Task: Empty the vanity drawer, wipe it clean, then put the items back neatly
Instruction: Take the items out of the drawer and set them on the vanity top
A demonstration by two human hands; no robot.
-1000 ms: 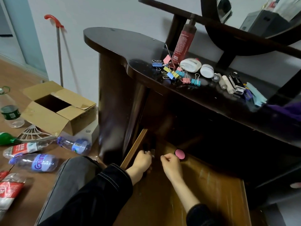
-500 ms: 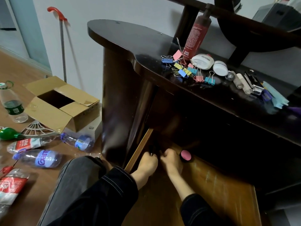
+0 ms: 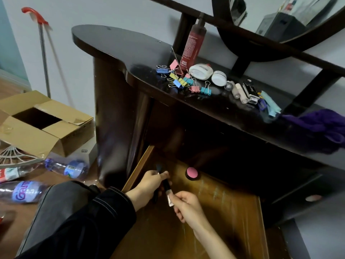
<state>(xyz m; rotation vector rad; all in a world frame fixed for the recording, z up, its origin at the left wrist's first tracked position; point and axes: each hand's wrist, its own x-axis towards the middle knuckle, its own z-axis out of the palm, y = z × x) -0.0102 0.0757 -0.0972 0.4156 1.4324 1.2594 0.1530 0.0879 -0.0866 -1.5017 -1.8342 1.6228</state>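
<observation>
The open wooden drawer point(image 3: 233, 206) is pulled out under the dark vanity top point(image 3: 119, 43). At the drawer's back left corner my left hand point(image 3: 149, 184) is closed on thin dark sticks, one with a bluish tip point(image 3: 158, 167). My right hand point(image 3: 186, 206) pinches the silver end of a black makeup stick point(image 3: 167, 189) that lies against my left hand. A round pink compact point(image 3: 192, 174) rests on the drawer floor near the back. On the vanity top lie coloured binder clips point(image 3: 181, 81), a red bottle point(image 3: 193, 47), white compacts point(image 3: 201, 71), small tubes and a purple cloth point(image 3: 321, 126).
An open cardboard box point(image 3: 43, 126), several plastic bottles point(image 3: 67, 167) and a white fan sit on the floor at left. A red-handled mop point(image 3: 42, 42) leans on the wall. A round mirror point(image 3: 280, 19) hangs above the vanity. My dark-trousered knee point(image 3: 56, 212) is beside the drawer.
My hands were pressed together in the drawer's back corner. The right hand has drawn back toward me holding a black stick, and the left hand has lifted with dark sticks in it.
</observation>
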